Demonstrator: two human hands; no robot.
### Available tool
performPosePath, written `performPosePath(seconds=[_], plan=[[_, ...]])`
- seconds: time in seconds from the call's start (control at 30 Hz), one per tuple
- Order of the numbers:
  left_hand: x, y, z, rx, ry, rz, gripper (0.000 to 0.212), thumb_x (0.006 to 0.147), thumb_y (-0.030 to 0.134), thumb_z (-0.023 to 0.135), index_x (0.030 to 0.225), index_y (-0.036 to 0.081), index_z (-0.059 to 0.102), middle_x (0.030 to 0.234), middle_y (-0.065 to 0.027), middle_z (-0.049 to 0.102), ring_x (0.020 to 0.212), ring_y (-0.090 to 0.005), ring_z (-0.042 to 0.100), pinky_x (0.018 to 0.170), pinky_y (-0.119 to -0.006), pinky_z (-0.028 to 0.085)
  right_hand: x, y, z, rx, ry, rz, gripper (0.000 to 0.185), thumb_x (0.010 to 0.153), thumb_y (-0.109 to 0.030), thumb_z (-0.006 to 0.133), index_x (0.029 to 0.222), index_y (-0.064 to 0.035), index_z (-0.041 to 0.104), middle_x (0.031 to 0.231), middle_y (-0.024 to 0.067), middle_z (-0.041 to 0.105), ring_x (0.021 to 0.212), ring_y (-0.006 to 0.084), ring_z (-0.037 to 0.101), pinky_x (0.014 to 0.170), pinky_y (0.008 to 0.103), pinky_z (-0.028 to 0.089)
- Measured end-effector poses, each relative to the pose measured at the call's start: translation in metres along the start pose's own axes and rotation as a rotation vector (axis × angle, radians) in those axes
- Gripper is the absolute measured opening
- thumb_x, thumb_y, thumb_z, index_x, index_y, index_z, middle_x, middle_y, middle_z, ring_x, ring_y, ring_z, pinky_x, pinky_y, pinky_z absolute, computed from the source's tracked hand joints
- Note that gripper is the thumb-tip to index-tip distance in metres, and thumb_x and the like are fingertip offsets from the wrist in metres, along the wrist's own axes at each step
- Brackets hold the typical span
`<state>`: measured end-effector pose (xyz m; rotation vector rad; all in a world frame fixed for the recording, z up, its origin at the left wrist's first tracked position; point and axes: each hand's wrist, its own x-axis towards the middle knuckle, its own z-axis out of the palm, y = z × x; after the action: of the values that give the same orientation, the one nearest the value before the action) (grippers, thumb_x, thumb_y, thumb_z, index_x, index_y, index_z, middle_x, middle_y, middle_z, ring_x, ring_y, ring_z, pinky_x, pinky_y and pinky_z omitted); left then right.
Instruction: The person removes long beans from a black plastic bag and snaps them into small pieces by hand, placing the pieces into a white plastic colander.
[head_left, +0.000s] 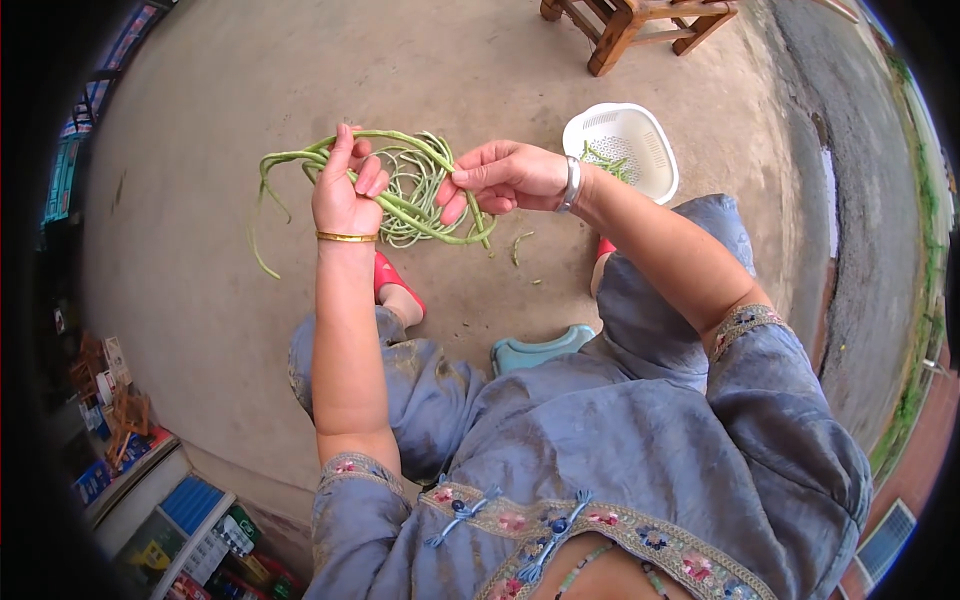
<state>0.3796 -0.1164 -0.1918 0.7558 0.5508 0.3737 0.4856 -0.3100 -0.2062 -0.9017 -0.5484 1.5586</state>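
Note:
My left hand (349, 184) is closed around several long green yardlong beans (416, 212), whose thin ends hang to its left. With thumb and fingers, my right hand (487, 180) pinches one of these beans near an end. On the concrete floor beneath and between both hands lies a heap of paler yardlong beans (405, 176). A white plastic colander (655, 154) stands beyond my right wrist and holds short bean pieces (606, 161). Small bean scraps (517, 247) lie on the floor below my right hand.
Wooden stool legs (616, 41) stand at the top of the view. A light-blue plastic stool (540, 350) is partly visible between my legs. Red shoes (397, 281) are on my feet. Shelves with packaged goods (199, 540) are at lower left, and a paved road (855, 187) runs along the right.

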Motion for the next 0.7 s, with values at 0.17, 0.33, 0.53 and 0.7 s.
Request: performPosePath(seconds=[0.17,0.33,0.53,0.7], plan=[[-0.004,0.001,0.005,-0.056,-0.278,-0.193,0.025,0.09,0.026,0.05,0.099,0.004,0.055,0.07,-0.0005,0.05,0.04,-0.0052,0.029,0.039,-0.019,0.023,0.0,0.007,0.001,0.088,-0.081,0.029,0.027,0.091,-0.022,0.047,0.1,0.0007,0.06,0.091,0.012,0.065,0.047,0.0031,0.041,0.046,0.0145,0.035],[-0.001,-0.008,0.0,-0.036,-0.263,-0.206,0.015,0.088,0.019,0.054,0.092,0.004,0.056,0.069,0.0009,0.05,0.039,-0.0043,0.028,0.039,-0.019,0.023,0.002,0.016,-0.003,0.077,-0.103,0.034,0.027,0.091,-0.021,0.047,0.1,0.0009,0.06,0.09,0.0125,0.065,0.047,0.0037,0.042,0.045,0.0147,0.035],[-0.007,-0.005,0.005,0.13,-0.087,0.013,0.013,0.085,0.018,0.059,0.081,0.006,0.057,0.067,0.0008,0.053,0.038,-0.0041,0.03,0.037,-0.019,0.022,0.0,0.023,-0.008,0.228,-0.109,0.055,0.026,0.09,-0.022,0.049,0.098,0.0005,0.06,0.091,0.0145,0.065,0.047,0.0034,0.043,0.043,0.0154,0.034],[-0.01,-0.007,0.009,0.197,-0.02,0.114,0.014,0.085,0.016,0.06,0.075,0.009,0.053,0.068,0.0006,0.053,0.038,-0.0037,0.031,0.036,-0.019,0.021,-0.001,0.025,-0.01,0.134,-0.043,0.03,0.028,0.09,-0.026,0.048,0.098,-0.0009,0.059,0.086,0.0097,0.066,0.046,0.0025,0.04,0.042,0.0151,0.03]])
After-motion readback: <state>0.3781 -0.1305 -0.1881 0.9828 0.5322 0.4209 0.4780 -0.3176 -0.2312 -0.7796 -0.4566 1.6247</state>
